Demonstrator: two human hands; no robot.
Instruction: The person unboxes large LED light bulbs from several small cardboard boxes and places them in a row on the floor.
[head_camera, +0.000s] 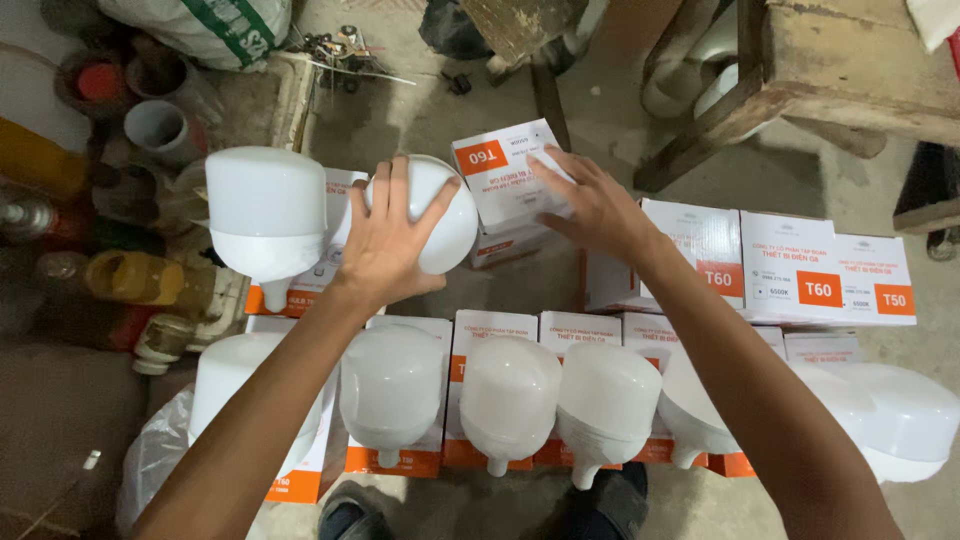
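My left hand (385, 245) grips a large white dome-shaped bulb (445, 215), fingers spread over its rounded top. My right hand (592, 205) rests flat on a white and orange carton (497, 170) that stands on another box just right of that bulb. A second big white bulb (265, 215) stands on a carton to the left. Close to me, a row of several white bulbs (510, 395) lies on white and orange cartons (480, 335).
More white and orange cartons (825, 280) are stacked at the right. Bottles and jars (120, 275) crowd the left side beside grey pipe ends (158, 128). A wooden stool (790, 85) stands at the far right, a sack (210, 25) at top left. My sandalled feet (350, 515) show below.
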